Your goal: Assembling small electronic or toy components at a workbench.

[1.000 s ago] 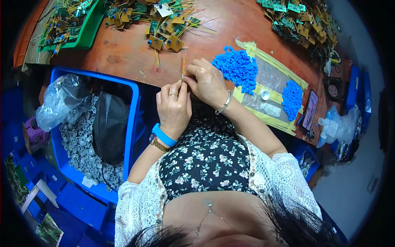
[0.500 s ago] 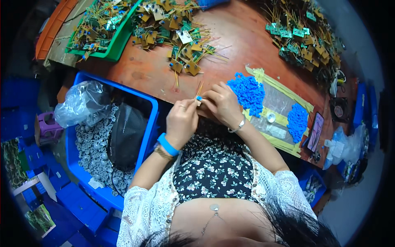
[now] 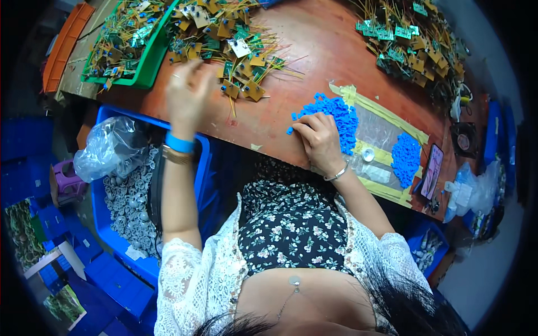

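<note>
My left hand, blurred by motion, hovers over the table's left part, between the green bin and the heap of small circuit boards with wires. Its fingers look spread, and nothing shows in them. At the left edge of a pile of small blue plastic pieces, my right hand is closed in a pinch. One small blue plastic piece shows at its fingertips. Another blue piece lies just beyond them.
A green bin of wired boards stands far left. More boards are heaped far right. Right of my hand are yellow-taped plastic sheeting, a smaller blue pile and a phone. A blue crate with grey parts stands left below the table.
My hands were together over the table edge, holding a small board with a blue piece. They have parted: the left moved up and left, the right to the blue pile. The board is out of both hands.
</note>
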`<state>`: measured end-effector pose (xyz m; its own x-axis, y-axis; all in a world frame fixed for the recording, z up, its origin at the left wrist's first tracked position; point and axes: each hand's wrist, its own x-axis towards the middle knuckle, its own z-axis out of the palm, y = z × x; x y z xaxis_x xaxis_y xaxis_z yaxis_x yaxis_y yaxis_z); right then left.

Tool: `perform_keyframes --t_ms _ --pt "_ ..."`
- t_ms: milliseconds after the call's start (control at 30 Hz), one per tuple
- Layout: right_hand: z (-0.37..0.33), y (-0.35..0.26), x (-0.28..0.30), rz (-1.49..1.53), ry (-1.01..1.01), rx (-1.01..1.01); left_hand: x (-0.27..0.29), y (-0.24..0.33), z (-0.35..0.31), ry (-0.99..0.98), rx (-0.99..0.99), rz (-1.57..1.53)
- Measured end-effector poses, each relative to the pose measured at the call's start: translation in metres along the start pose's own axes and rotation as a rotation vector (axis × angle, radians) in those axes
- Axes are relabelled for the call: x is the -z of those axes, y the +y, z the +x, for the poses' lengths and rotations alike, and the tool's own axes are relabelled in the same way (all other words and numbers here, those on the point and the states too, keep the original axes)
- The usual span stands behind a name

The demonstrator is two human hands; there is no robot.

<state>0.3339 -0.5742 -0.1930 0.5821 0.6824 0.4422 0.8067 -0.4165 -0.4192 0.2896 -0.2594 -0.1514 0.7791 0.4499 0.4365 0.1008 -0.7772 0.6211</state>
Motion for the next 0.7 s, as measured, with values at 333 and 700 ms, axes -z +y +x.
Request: perform_keyframes --t_ms 333,700 --pt "0.007 -0.005 0.003 0.039 0.029 -0.079 -0.050 0.020 -0.061 0.101 0.249 -0.206" --pt "0.007 -0.008 -0.004 -0.104 -0.086 0.058 -0.026 0.083 -0.142 -0.165 -0.319 0.128"
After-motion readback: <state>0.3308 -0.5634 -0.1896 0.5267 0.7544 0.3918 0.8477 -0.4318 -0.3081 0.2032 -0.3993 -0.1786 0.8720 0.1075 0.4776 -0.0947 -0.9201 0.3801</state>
